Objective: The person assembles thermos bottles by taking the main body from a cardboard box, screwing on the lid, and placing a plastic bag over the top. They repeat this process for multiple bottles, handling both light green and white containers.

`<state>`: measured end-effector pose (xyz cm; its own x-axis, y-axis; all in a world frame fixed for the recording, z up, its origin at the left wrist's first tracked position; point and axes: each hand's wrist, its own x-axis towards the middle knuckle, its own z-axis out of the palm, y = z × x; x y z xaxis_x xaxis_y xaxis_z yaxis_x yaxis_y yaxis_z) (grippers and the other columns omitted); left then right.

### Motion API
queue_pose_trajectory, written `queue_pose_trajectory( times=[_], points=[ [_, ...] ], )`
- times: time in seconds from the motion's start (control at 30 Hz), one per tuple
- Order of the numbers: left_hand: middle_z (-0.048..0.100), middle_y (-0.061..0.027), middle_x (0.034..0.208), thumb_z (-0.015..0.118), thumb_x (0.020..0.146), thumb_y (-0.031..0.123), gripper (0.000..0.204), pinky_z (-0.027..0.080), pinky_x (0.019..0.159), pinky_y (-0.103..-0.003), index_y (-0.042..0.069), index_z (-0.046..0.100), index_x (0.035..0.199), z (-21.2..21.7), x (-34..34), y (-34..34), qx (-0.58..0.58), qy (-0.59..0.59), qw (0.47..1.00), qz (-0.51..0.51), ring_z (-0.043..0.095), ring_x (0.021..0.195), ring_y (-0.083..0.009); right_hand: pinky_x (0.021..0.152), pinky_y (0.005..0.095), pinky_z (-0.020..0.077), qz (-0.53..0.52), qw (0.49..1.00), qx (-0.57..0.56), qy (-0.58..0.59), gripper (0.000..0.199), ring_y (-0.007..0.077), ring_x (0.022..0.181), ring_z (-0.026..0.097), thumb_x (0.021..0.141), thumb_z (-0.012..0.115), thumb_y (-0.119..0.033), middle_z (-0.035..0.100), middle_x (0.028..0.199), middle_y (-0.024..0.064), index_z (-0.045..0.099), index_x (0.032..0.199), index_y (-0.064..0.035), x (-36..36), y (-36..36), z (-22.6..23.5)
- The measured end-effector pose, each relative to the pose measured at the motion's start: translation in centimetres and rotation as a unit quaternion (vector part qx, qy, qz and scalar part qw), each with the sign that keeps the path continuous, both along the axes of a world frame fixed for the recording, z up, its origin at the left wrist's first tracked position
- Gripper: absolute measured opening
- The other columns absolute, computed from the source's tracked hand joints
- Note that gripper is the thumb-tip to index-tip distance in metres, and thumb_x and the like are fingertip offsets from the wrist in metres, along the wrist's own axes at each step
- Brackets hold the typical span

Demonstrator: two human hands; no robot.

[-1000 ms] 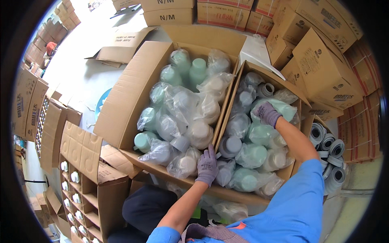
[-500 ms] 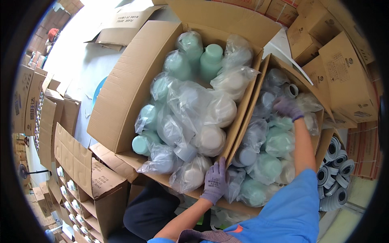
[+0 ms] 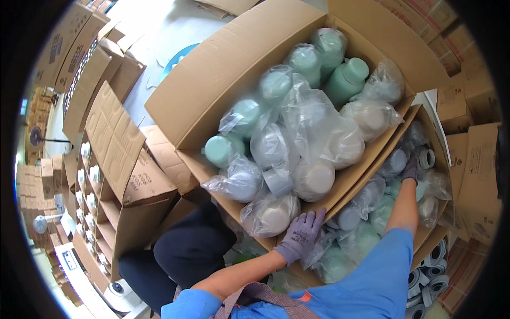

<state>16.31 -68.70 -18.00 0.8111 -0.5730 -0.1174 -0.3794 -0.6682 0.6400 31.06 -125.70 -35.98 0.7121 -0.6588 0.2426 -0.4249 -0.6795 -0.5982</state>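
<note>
My left hand (image 3: 302, 237), in a purple-grey glove, rests with outstretched fingers on the near rim where two open cartons meet. The larger carton (image 3: 212, 74) holds mint-green, white and pale grey bottles, mostly in clear plastic bags; one mint-green bottle (image 3: 348, 80) stands unwrapped. My right hand (image 3: 410, 169), also gloved, reaches down into the narrower carton (image 3: 419, 114) on the right. Its fingers are hidden among bagged bottles (image 3: 393, 162), beside a grey ring-shaped part (image 3: 425, 158). Whether it holds anything does not show.
Left of my dark-trousered knees stands a divided carton (image 3: 143, 223) with white parts in its cells. Grey ring-shaped parts (image 3: 433, 266) fill a box at the lower right. Stacked cartons (image 3: 475, 170) line the right side. A blue round tub (image 3: 178, 58) lies beyond the large carton.
The view has turned, so the cartons sit further right. My right hand has gone deeper among the bagged bottles. My left hand stays at the cartons' near rim.
</note>
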Motion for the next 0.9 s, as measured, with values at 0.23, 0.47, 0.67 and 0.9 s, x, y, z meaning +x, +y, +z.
queue_pose_trajectory(
  times=[0.23,0.47,0.67,0.9],
  points=[
    [0.052,-0.0211,0.113,0.064,0.082,0.028,0.078,0.045,0.088,-0.043,-0.001,0.028,0.145,-0.4,-0.1,-0.4,0.006,0.017,0.999,0.039,0.055,0.1,-0.0351,0.067,0.0268,0.0492,-0.075,0.912,0.364,-0.175,0.021,0.0137,0.083,0.058,0.09,0.064,-0.008,0.063,0.101,0.0043,0.064,0.111,-0.0044,-4.1,15.9,16.1],
    [0.048,-0.0256,0.131,0.071,0.083,0.035,0.082,0.042,0.102,-0.045,0.003,0.03,0.147,1.5,1.6,3.7,-0.159,0.103,0.982,0.019,0.05,0.119,-0.0414,0.062,0.0269,0.0487,0.219,0.904,0.33,-0.158,0.011,0.0114,0.064,0.053,0.087,0.063,-0.004,0.062,0.081,0.0053,0.066,0.098,-0.0019,-15.8,33.6,32.3],
    [0.042,-0.013,0.146,0.081,0.078,0.02,0.083,0.036,0.109,-0.04,0.003,0.036,0.146,19.6,-1.0,21.7,-0.375,-0.132,0.885,0.241,0.046,0.129,-0.0256,0.056,0.0219,0.0462,0.469,0.754,0.46,0.019,0.026,0.011,0.067,0.059,0.068,0.061,0.014,0.064,0.082,0.0058,0.072,0.088,0.0012,-21.4,49.8,40.2],
    [0.039,-0.0145,0.149,0.063,0.083,0.065,0.099,0.038,0.107,-0.039,0.0,0.029,0.149,25.8,-17.0,38.7,-0.461,-0.112,0.827,0.303,0.044,0.132,-0.0247,0.058,0.0191,0.0418,0.658,0.34,0.622,0.255,0.019,0.0049,0.072,0.053,0.085,0.075,-0.016,0.064,0.094,0.002,0.069,0.095,-0.0018,-23.6,64.3,42.0]
  ],
)
